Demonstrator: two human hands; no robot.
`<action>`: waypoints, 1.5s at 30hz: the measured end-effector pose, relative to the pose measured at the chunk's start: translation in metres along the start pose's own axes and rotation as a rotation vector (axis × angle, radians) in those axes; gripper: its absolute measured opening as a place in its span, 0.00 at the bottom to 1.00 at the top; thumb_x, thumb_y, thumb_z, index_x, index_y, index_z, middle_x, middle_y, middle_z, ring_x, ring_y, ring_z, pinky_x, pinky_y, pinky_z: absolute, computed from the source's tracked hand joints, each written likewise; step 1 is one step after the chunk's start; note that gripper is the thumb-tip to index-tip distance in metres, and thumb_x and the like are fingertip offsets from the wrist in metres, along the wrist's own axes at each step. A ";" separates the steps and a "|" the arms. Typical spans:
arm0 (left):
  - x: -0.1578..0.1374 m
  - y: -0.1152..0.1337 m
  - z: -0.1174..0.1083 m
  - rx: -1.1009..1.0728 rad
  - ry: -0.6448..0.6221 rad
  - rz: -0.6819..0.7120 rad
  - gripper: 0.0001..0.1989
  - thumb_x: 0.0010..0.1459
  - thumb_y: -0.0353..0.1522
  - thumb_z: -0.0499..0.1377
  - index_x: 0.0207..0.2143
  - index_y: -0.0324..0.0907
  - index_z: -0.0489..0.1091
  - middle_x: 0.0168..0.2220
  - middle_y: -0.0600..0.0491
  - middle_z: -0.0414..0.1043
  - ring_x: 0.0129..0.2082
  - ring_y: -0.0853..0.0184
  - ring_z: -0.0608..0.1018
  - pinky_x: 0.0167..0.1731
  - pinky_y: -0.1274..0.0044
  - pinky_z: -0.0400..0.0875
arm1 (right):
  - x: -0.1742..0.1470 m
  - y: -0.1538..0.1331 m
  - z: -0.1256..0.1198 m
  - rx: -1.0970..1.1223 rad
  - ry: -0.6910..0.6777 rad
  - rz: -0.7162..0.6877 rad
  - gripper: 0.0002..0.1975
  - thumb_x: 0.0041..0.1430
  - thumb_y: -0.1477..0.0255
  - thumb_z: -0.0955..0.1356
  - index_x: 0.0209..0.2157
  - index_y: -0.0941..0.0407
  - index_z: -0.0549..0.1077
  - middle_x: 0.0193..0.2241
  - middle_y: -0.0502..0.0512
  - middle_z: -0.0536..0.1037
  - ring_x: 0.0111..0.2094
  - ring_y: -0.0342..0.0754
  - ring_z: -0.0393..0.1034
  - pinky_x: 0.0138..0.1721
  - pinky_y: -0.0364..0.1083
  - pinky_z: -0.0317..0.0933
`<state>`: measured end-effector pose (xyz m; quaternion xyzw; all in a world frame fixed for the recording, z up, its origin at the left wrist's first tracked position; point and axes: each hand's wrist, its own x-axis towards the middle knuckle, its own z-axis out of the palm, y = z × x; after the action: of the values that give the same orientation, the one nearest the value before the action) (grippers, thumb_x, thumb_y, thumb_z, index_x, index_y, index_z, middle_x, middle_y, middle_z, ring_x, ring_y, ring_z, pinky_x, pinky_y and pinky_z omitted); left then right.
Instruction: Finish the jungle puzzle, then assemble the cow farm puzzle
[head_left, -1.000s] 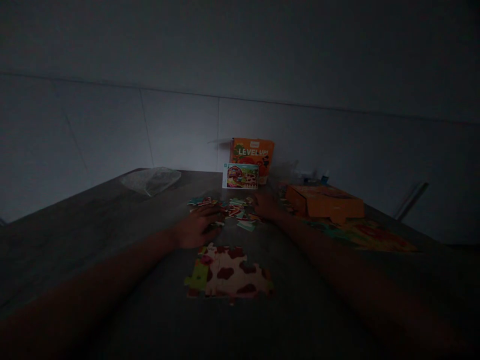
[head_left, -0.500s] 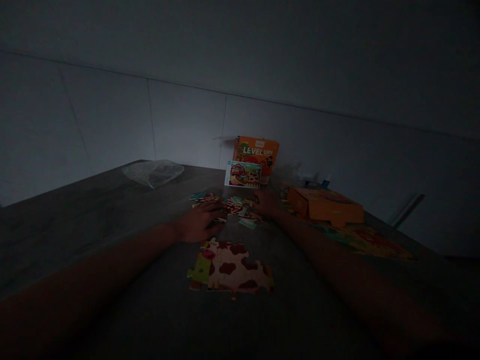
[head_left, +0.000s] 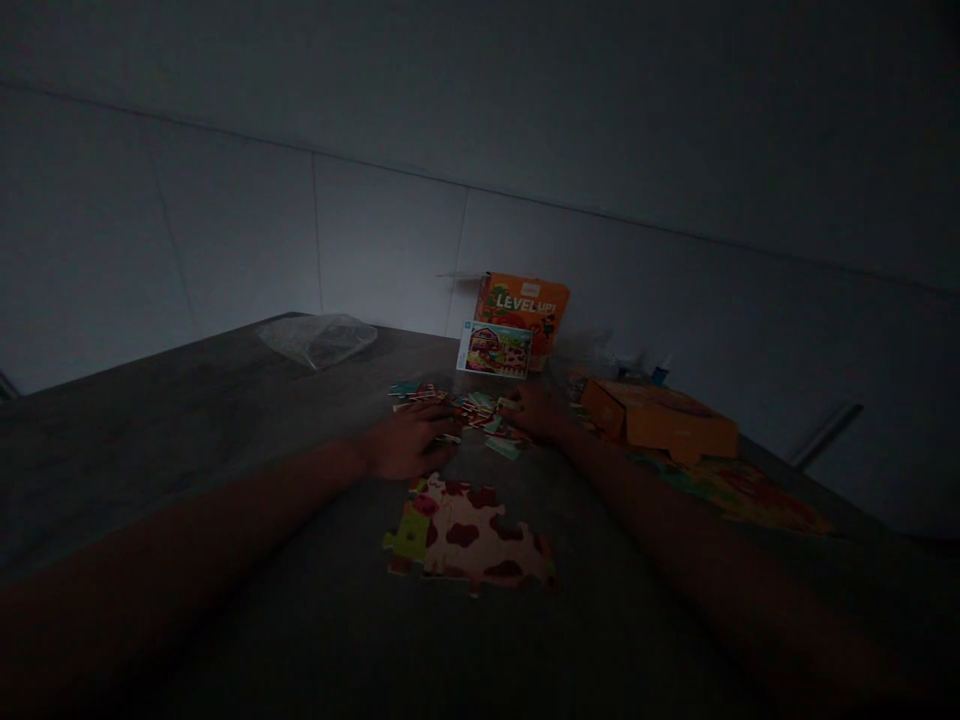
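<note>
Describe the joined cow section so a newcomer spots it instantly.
On the dark grey table, find the pile of loose puzzle pieces. Nearer the wearer lies the joined cow section: unlike the jumbled pile, it is flat and interlocked, showing a pale cow with reddish-brown patches and green at its left.

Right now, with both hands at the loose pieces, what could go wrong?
The left hand is close to the joined cow section; drawing back low might knock it apart. The loose pieces overlap in a heap, so some could stay hidden. The right hand is near the upright picture card and might topple it.
</note>
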<state>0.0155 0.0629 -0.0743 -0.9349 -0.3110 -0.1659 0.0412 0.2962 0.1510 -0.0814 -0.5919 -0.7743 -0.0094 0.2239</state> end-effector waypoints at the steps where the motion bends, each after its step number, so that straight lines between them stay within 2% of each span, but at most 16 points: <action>1: 0.000 0.000 0.000 0.000 0.008 0.004 0.18 0.66 0.35 0.54 0.55 0.40 0.70 0.62 0.42 0.64 0.64 0.53 0.65 0.64 0.59 0.58 | 0.000 0.001 -0.001 0.040 0.022 0.005 0.17 0.49 0.63 0.74 0.39 0.58 0.76 0.41 0.60 0.78 0.43 0.55 0.71 0.44 0.49 0.62; 6: 0.001 0.001 -0.002 -0.003 -0.002 0.002 0.18 0.66 0.35 0.54 0.56 0.40 0.69 0.62 0.42 0.64 0.64 0.53 0.65 0.64 0.60 0.58 | -0.001 -0.004 -0.006 0.277 0.164 0.037 0.14 0.50 0.70 0.70 0.40 0.58 0.74 0.40 0.58 0.80 0.40 0.51 0.74 0.41 0.47 0.66; 14: -0.001 0.005 -0.003 -0.004 -0.006 -0.021 0.18 0.65 0.35 0.55 0.56 0.40 0.69 0.62 0.42 0.64 0.64 0.51 0.64 0.63 0.58 0.58 | 0.002 -0.028 -0.025 0.564 0.264 0.076 0.16 0.51 0.70 0.68 0.43 0.59 0.74 0.40 0.62 0.80 0.42 0.55 0.75 0.45 0.53 0.69; 18: -0.002 0.006 -0.004 -0.009 0.048 -0.041 0.17 0.64 0.36 0.58 0.53 0.42 0.71 0.61 0.42 0.65 0.63 0.51 0.65 0.63 0.57 0.58 | -0.022 -0.050 -0.043 0.727 0.173 0.064 0.18 0.55 0.66 0.67 0.46 0.58 0.71 0.40 0.61 0.80 0.36 0.52 0.77 0.36 0.50 0.72; 20: -0.001 0.011 -0.007 -0.042 0.107 -0.020 0.18 0.63 0.38 0.60 0.54 0.41 0.70 0.59 0.42 0.67 0.62 0.51 0.66 0.64 0.57 0.55 | -0.049 -0.058 -0.051 0.799 0.103 0.055 0.17 0.53 0.63 0.69 0.42 0.57 0.71 0.36 0.59 0.80 0.31 0.50 0.76 0.33 0.48 0.73; 21: -0.001 0.015 -0.009 -0.071 0.137 0.001 0.19 0.63 0.39 0.60 0.54 0.41 0.70 0.57 0.43 0.69 0.61 0.52 0.67 0.64 0.57 0.55 | -0.065 -0.061 -0.053 0.881 0.026 0.051 0.18 0.52 0.62 0.70 0.41 0.57 0.70 0.35 0.59 0.80 0.30 0.50 0.76 0.32 0.49 0.73; 23: 0.001 0.025 -0.014 -0.157 0.183 0.051 0.19 0.64 0.42 0.60 0.52 0.41 0.70 0.54 0.44 0.72 0.59 0.53 0.69 0.62 0.59 0.58 | -0.096 -0.064 -0.056 0.966 -0.062 0.061 0.19 0.50 0.60 0.71 0.41 0.55 0.68 0.35 0.57 0.80 0.28 0.49 0.76 0.30 0.49 0.72; 26: 0.002 0.042 -0.018 -0.268 0.223 0.099 0.14 0.68 0.38 0.55 0.51 0.42 0.69 0.53 0.46 0.72 0.56 0.57 0.71 0.57 0.65 0.66 | -0.128 -0.068 -0.057 0.898 -0.112 0.030 0.18 0.50 0.63 0.72 0.41 0.55 0.70 0.33 0.56 0.80 0.29 0.50 0.76 0.27 0.46 0.69; 29: 0.000 0.051 -0.017 -0.283 0.250 0.113 0.15 0.69 0.33 0.51 0.56 0.40 0.64 0.53 0.44 0.71 0.54 0.58 0.72 0.52 0.66 0.70 | -0.136 -0.071 -0.059 0.810 -0.203 -0.052 0.12 0.54 0.66 0.70 0.39 0.56 0.71 0.30 0.55 0.80 0.30 0.50 0.76 0.28 0.44 0.66; 33: -0.002 0.050 -0.018 -0.313 0.279 0.115 0.09 0.69 0.32 0.50 0.46 0.41 0.68 0.42 0.48 0.74 0.44 0.63 0.76 0.44 0.71 0.73 | -0.133 -0.076 -0.064 0.634 -0.151 -0.195 0.06 0.55 0.69 0.68 0.33 0.57 0.72 0.31 0.55 0.79 0.32 0.49 0.75 0.32 0.44 0.63; 35: -0.003 0.048 -0.020 -0.340 0.284 0.111 0.09 0.70 0.32 0.50 0.43 0.41 0.70 0.40 0.49 0.74 0.42 0.64 0.76 0.42 0.72 0.73 | -0.133 -0.076 -0.067 0.569 -0.129 -0.244 0.05 0.55 0.70 0.69 0.32 0.57 0.73 0.31 0.54 0.79 0.32 0.48 0.73 0.33 0.44 0.62; 40: -0.003 0.054 -0.026 -0.382 0.216 0.172 0.08 0.68 0.33 0.54 0.44 0.41 0.71 0.40 0.49 0.75 0.42 0.64 0.76 0.42 0.71 0.73 | -0.134 -0.074 -0.071 0.530 -0.092 -0.279 0.11 0.58 0.67 0.68 0.25 0.57 0.72 0.24 0.50 0.74 0.26 0.43 0.66 0.28 0.42 0.54; 45: -0.005 0.057 -0.026 -0.396 0.102 0.183 0.10 0.66 0.32 0.56 0.49 0.42 0.68 0.49 0.48 0.73 0.50 0.62 0.75 0.52 0.68 0.71 | -0.131 -0.068 -0.068 0.495 -0.093 -0.280 0.13 0.56 0.65 0.68 0.22 0.58 0.70 0.21 0.48 0.71 0.24 0.41 0.61 0.26 0.41 0.50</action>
<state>0.0379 0.0097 -0.0502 -0.9394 -0.1839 -0.2663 -0.1129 0.2826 -0.0079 -0.0501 -0.4061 -0.8367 0.1761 0.3225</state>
